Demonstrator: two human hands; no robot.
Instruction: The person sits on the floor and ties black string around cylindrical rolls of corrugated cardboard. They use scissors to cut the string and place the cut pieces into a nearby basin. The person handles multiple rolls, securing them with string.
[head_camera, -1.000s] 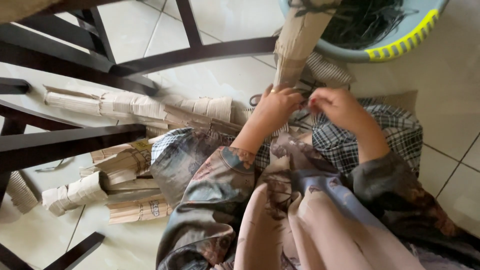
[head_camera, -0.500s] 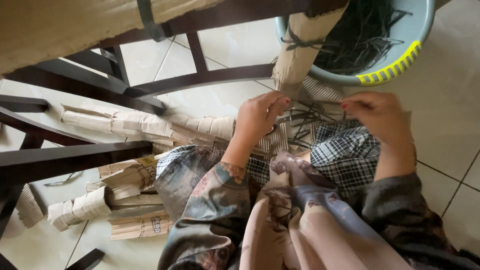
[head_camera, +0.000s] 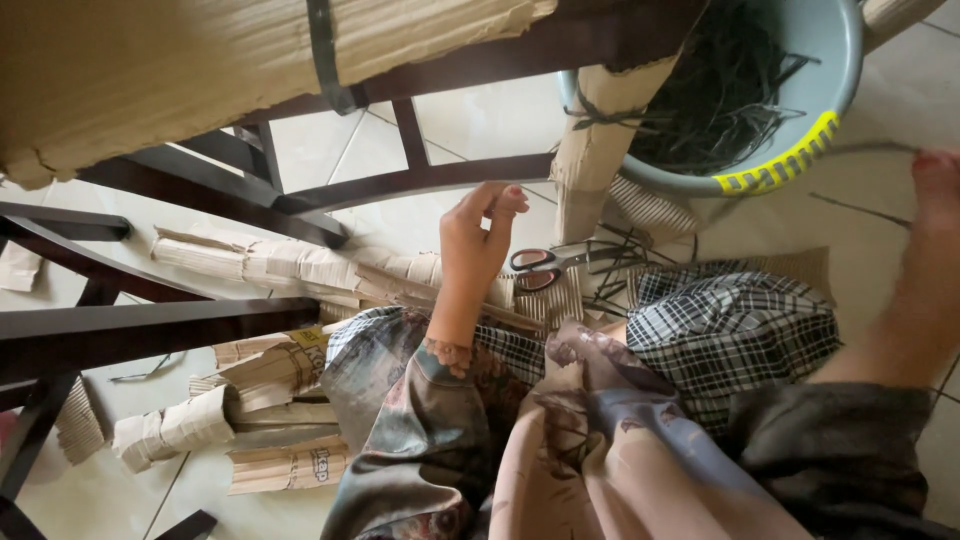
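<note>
Pale tiled floor (head_camera: 480, 120) littered with corrugated cardboard rolls (head_camera: 250, 262) under dark chair legs (head_camera: 150, 325).

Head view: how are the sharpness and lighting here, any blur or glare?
Head view: soft daylight, no hard glare, only a mild sheen on the floor tiles; left hand and scissors are fairly sharp; right hand at the frame edge is smeared; the near cardboard roll is soft, out of focus.
</note>
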